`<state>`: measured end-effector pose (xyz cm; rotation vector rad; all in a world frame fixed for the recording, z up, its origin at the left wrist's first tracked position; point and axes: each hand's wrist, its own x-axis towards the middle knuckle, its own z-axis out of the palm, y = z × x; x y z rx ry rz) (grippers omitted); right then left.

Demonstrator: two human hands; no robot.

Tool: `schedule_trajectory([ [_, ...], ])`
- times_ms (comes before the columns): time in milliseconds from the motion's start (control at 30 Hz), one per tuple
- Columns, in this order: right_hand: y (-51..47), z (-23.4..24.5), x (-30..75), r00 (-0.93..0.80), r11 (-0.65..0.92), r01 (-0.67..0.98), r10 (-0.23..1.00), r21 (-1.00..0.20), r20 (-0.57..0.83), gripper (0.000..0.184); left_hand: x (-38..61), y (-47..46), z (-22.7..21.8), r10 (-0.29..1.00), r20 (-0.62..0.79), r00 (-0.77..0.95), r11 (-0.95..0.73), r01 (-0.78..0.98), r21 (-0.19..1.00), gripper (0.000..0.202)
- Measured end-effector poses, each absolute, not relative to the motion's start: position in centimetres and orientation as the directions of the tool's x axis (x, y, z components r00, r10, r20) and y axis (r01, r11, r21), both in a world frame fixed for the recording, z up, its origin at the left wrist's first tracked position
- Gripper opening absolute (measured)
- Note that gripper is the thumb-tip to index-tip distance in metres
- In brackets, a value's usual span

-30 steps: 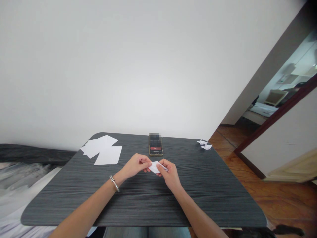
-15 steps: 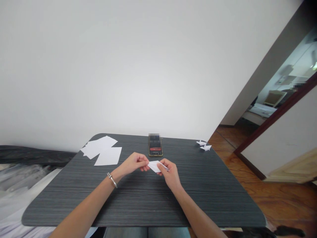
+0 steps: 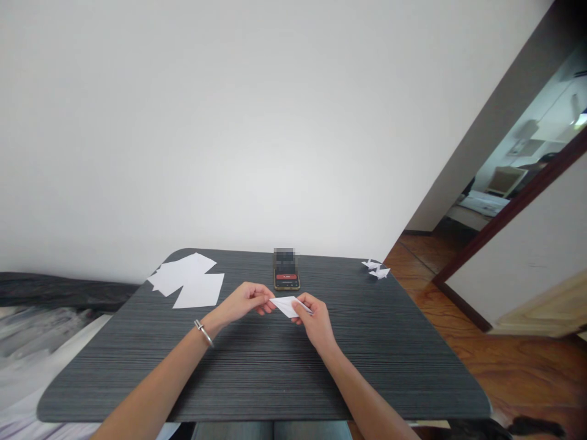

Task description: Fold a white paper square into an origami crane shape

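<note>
A small white piece of folded paper (image 3: 285, 305), kite-shaped with a pointed left end, is held just above the dark table between my hands. My right hand (image 3: 314, 315) grips its right part, thumb on top and fingers beneath. At the left tip, the thumb and fingers of my left hand (image 3: 251, 301) are closed in a pinch on the paper's point. A silver bracelet (image 3: 204, 333) circles the left wrist. The finer creases in the paper are too small to make out.
On the dark wood-grain table (image 3: 257, 379), several white paper sheets (image 3: 199, 289) lie at the left. A phone (image 3: 287, 275) stands at the back middle. Two folded paper birds (image 3: 379, 273) sit at the back right. Behind the table rises a white wall (image 3: 284, 134).
My left fingers have slid slightly left along the paper, so more of its pointed tip shows. The right hand keeps its grip. The whole view has shifted a little.
</note>
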<state>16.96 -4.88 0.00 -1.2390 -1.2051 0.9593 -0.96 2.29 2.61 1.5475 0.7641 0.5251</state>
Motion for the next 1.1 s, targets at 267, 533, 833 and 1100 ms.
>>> schedule_trajectory([
  [267, -5.0, 0.1, 16.7, 0.143, 0.135, 0.074, 0.979, -0.988, 0.145, 0.025, -0.2, 1.6, 2.6, 0.783, -0.086, 0.616, -0.003, 0.142, 0.990, 0.032],
  [533, -4.9, -0.1, 16.4, 0.087, 0.116, -0.009, 0.990, -0.993, 0.115, 0.024, 0.8, 0.6, 2.0, 0.789, -0.044, 0.612, -0.046, 0.131, 0.990, 0.025],
  [833, -5.0, -0.1, 15.8, -0.023, 0.101, -0.118, 0.994, -0.988, 0.105, 0.024, 0.5, 0.5, 2.5, 0.820, 0.050, 0.570, -0.101, 0.058, 0.993, 0.024],
  [1100, -5.0, -0.1, 15.8, -0.009, 0.160, -0.078, 0.987, -0.984, 0.161, 0.028, 0.6, 0.3, 2.7, 0.810, 0.059, 0.583, -0.107, 0.049, 0.993, 0.026],
])
